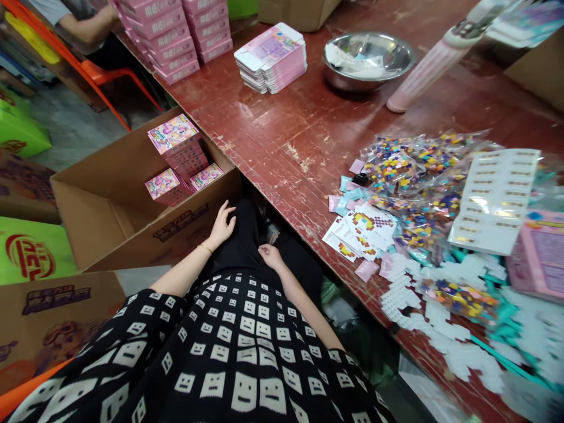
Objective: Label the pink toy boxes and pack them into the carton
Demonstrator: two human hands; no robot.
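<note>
My left hand (222,228) rests on the black cloth over my lap, fingers apart and holding nothing. Right beside it stands an open cardboard box (118,244), partly filled with stacks of small pink printed boxes (174,135). My right hand (271,257) lies lower on my lap, near the table edge, with its fingers curled in. Whether anything is inside those fingers is hidden.
On the red table (282,135) are flat pink cartons (273,56), a metal bowl (368,61) with packets, bags of colourful bricks (409,164), printed cards (363,232) and white plates (445,329). Stacked pink boxes (163,35) stand near another person's arm (90,26).
</note>
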